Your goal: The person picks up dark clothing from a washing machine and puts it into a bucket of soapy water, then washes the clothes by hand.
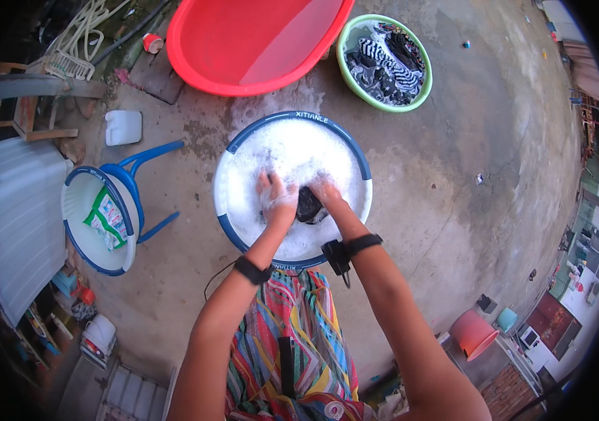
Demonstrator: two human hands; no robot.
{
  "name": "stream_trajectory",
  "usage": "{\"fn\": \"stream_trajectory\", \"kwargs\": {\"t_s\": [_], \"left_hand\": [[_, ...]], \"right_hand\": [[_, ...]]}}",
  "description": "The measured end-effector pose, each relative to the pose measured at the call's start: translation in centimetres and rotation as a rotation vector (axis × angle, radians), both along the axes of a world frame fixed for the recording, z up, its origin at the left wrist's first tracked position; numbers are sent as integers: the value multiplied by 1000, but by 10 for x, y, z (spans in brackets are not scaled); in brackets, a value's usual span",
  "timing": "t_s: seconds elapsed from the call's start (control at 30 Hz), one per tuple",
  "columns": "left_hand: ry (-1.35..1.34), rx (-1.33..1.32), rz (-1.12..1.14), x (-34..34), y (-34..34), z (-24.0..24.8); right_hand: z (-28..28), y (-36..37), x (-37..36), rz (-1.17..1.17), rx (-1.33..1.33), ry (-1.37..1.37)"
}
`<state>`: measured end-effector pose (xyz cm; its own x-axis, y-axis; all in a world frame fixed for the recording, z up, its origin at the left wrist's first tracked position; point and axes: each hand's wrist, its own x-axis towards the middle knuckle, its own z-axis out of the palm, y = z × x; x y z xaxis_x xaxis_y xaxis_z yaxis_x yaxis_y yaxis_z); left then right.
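Observation:
A round white basin (225, 189) with a blue-banded rim stands before me, full of white suds (306, 144). My left hand (280, 196) is in the foam left of centre, coated with lather, its fingers partly spread and nothing visible in them. To its right, my right hand (323, 188) reaches into the suds, its fingers mostly hidden by foam. A wet black cloth (308, 204) shows between the two hands, close against the right one. How much of the cloth lies under the foam is hidden. Black bands circle both wrists, the right one carrying a small black box (336, 257).
Beyond the basin are a large red tub (236, 90) holding water and a green basin (422, 91) of wet dark and striped clothes. At left, a white basin (71, 210) with a green-and-white packet (109, 219) rests on a blue chair (131, 184), near a white jug (124, 128).

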<state>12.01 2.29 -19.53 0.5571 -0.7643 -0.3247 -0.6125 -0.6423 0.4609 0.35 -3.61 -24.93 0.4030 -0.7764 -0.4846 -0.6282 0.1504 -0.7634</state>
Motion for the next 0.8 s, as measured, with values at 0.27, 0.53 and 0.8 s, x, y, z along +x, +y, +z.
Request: {"fn": "stream_trajectory", "kwargs": {"t_s": [0.27, 0.53, 0.8], "left_hand": [[2144, 102, 1115, -3, 23, 79], [1769, -136, 1125, -10, 30, 35], [1800, -530, 162, 6, 5, 46]], "right_hand": [[168, 39, 21, -226, -170, -245], [166, 23, 20, 170, -518, 244], [170, 24, 47, 52, -234, 89]]}}
